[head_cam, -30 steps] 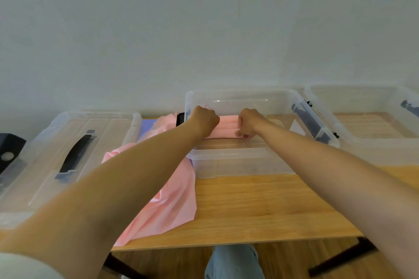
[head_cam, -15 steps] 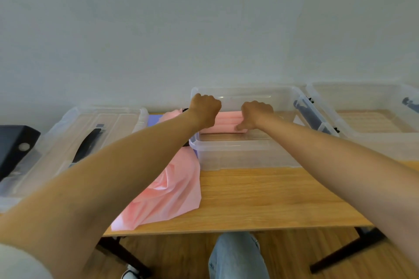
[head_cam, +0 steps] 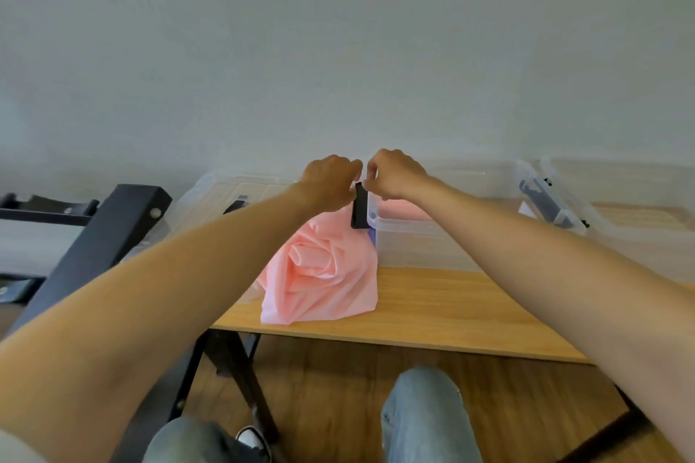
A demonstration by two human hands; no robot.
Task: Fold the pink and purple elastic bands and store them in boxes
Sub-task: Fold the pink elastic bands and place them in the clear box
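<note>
Table [head_cam: 432, 306] of pale wood carries three clear plastic boxes. Middle box [head_cam: 421, 237] holds a folded pink band [head_cam: 398, 210], lying flat and neat inside it. Loose pink band [head_cam: 323, 271], crumpled in soft folds, lies on the table just left of that box. Left hand [head_cam: 331, 182] and right hand [head_cam: 395, 173], fingers curled, meet at the black latch [head_cam: 360, 207] on the box's left end; the right pinches its top. Left hand's grip: cannot tell.
</note>
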